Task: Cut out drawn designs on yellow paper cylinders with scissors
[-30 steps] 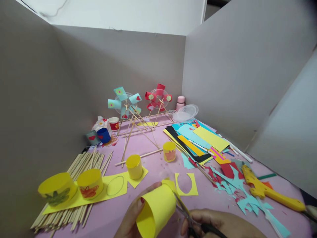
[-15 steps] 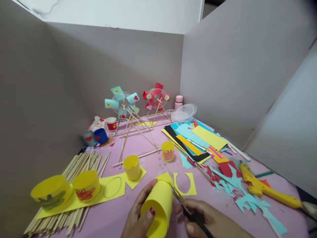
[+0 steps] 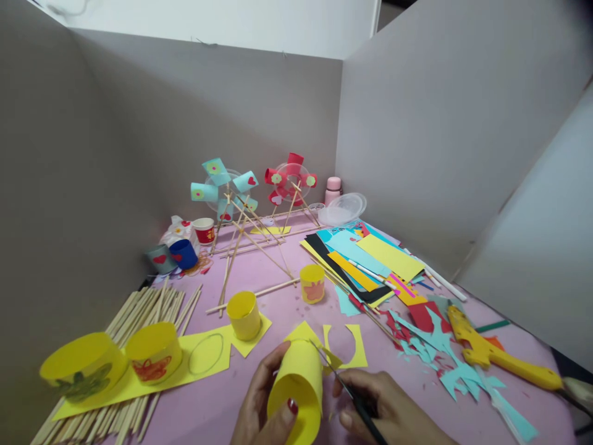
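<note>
The yellow paper tube (image 3: 296, 383) lies on its side just above the pink table (image 3: 208, 402), its open mouth turned toward the camera. The left hand (image 3: 259, 411) has it in its grip: fingers curl over the far left wall and the thumb, with a red nail, presses on the near rim. The tube thus sits inside that grip, sticking out past it to the right and away.

At the tube's far right edge the scissors (image 3: 347, 389) meet the paper, their thin blades slanting up and away from the right hand (image 3: 389, 414), whose grip is clenched around the dark handles just right of the tube.

Just beyond both grips lies a yellow sheet with a U-shaped cut-out (image 3: 359, 352). Farther off to the left stands a small yellow cup (image 3: 243, 315). Left of the left grip, two wide yellow rings (image 3: 152, 352) rest on a yellow sheet over a pile of wooden sticks (image 3: 148, 306). Well to the right of the right grip lies a yellow glue gun (image 3: 491, 357) among blue and red scraps.
</note>
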{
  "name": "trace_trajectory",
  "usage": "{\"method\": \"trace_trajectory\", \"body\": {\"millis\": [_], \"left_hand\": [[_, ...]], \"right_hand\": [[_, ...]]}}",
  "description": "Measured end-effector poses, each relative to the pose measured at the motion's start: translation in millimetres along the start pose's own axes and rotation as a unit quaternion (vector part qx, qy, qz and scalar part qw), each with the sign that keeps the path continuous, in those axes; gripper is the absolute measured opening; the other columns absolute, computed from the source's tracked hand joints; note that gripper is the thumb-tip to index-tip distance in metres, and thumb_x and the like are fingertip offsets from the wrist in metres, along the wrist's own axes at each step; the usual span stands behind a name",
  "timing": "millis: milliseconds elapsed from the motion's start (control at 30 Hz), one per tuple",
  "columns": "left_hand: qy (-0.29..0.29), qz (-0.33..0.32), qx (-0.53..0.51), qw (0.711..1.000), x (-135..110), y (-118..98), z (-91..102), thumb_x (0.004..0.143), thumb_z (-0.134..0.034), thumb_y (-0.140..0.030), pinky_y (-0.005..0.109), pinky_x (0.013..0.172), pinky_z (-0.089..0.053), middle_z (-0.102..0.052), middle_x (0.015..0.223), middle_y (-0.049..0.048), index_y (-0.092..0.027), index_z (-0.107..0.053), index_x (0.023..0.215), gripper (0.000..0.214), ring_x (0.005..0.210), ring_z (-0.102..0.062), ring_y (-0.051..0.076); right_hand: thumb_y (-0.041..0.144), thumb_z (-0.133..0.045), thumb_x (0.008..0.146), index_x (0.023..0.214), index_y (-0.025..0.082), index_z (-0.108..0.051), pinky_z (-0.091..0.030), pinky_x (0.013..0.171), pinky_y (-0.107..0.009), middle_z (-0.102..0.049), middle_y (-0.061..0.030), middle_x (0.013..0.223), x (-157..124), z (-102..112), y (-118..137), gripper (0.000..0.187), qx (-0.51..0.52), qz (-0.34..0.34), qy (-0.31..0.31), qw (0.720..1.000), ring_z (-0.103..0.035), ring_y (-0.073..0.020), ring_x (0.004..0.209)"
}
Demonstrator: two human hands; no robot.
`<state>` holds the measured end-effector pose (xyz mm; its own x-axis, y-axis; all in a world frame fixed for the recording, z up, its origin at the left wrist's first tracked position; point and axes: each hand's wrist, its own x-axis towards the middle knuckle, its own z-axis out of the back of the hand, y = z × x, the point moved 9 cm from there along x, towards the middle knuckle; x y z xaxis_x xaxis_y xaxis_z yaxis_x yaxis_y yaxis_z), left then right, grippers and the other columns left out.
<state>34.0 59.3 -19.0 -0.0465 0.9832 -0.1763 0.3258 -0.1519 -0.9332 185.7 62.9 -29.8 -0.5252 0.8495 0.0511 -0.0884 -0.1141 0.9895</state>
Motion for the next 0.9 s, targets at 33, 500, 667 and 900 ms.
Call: {"method": "trace_trajectory", "body": {"millis": [33, 500, 667, 900], "left_hand": [[-0.002, -0.004, 0.002, 1.0, 1, 0, 1.7, 0.053, -0.079, -0.045, 0.035, 0.077, -0.05, -0.07, 0.107, 0.011, -0.022, -0.066, 0.102, 0.056, 0.097, -0.062, 0.032], [0.008, 0.129, -0.204, 0.97, -1, 6, -5.0, 0.073, -0.059, -0.057, 0.037, 0.083, -0.047, -0.074, 0.096, 0.0071, -0.022, -0.069, 0.095, 0.043, 0.098, -0.064, 0.027], [-0.074, 0.104, -0.07, 0.989, 5, 9, 10.8, 0.061, -0.077, -0.039, 0.023, 0.056, -0.047, -0.075, 0.071, 0.0014, -0.018, -0.071, 0.079, 0.028, 0.063, -0.065, 0.017], [-0.042, 0.115, -0.033, 0.992, 7, 15, 10.0, 0.055, -0.08, -0.034, 0.02, 0.041, -0.036, -0.061, 0.043, -0.0021, -0.015, -0.06, 0.055, 0.028, 0.038, -0.051, 0.01]], "right_hand": [[0.053, -0.063, 0.075, 0.082, 0.014, -0.058, -0.029, 0.052, -0.02, -0.04, 0.0056, 0.064, 0, 1, -2, 0.039, -0.016, -0.005, -0.003, 1.0, -0.034, -0.0106, 0.058], [0.029, -0.063, 0.07, 0.076, 0.016, -0.056, -0.026, 0.048, -0.019, -0.04, 0.006, 0.06, 0, -2, -1, 0.016, 0.048, -0.044, 0.01, 0.998, -0.032, -0.0089, 0.055], [0.012, -0.057, 0.06, 0.076, 0.015, -0.061, -0.024, 0.045, -0.018, -0.034, 0.0088, 0.051, -3, -7, -7, 0.016, 0.018, -0.09, 0.02, 0.996, -0.031, -0.0079, 0.049], [0.008, -0.055, 0.06, 0.088, 0.017, -0.068, -0.032, 0.052, -0.018, -0.046, 0.006, 0.064, -9, -10, 0, 0.032, 0.045, -0.087, 0.059, 0.994, -0.037, -0.0096, 0.057]]}}
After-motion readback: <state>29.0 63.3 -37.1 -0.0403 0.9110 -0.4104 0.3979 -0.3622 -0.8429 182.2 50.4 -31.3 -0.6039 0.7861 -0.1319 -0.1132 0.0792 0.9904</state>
